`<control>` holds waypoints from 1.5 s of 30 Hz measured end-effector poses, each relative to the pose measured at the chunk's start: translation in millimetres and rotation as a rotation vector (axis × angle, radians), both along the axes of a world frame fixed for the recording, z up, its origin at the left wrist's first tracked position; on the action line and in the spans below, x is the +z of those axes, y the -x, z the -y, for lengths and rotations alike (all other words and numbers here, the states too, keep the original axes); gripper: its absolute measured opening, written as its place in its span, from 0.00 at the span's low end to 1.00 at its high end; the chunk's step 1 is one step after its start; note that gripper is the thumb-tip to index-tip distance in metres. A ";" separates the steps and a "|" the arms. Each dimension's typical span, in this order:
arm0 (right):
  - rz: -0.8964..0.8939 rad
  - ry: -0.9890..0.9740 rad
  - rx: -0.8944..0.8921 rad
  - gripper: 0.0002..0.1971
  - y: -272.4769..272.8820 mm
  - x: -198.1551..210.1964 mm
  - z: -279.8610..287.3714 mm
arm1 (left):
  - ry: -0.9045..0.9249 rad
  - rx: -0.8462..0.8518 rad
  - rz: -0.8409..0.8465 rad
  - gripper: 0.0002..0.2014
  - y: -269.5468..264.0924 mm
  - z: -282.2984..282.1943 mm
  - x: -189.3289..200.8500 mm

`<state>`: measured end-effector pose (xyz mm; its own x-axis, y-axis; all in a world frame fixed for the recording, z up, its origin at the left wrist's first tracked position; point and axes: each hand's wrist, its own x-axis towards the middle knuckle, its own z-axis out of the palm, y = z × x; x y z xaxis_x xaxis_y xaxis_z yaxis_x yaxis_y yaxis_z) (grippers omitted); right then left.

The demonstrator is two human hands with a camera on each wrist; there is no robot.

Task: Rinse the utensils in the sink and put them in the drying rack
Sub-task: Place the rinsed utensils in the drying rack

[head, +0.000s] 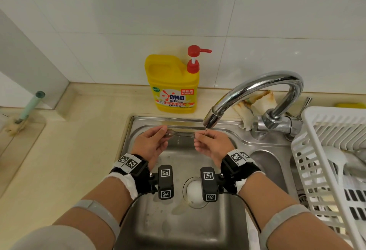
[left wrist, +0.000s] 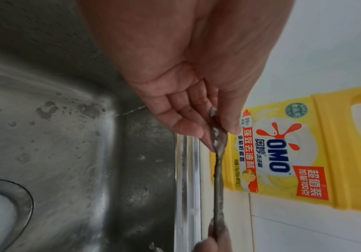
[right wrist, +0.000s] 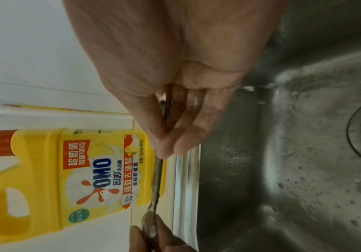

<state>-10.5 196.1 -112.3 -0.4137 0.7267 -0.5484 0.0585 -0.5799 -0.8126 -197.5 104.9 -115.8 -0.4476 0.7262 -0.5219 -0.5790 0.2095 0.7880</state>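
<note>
A slim metal spoon [head: 179,133] lies level above the far part of the steel sink [head: 263,144], bowl to the left, handle to the right under the tap's thin stream. The white slatted drying rack [head: 309,142] stands on the right, holding pale utensils.

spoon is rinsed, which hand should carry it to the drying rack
Right hand, probably: it pinches the spoon by its handle and is nearer the drying rack. The left hand holds the bowl end.
</note>
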 end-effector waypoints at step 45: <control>-0.075 -0.064 -0.195 0.19 -33.0 21.3 -8.4 | 0.030 -0.216 -0.011 0.10 -40.8 -29.4 -3.2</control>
<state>22.5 204.5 -91.0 -0.2999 0.8295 -0.4711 -0.1122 -0.5211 -0.8461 -156.6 134.3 -119.0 -0.2885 0.7902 -0.5407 -0.5096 0.3513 0.7854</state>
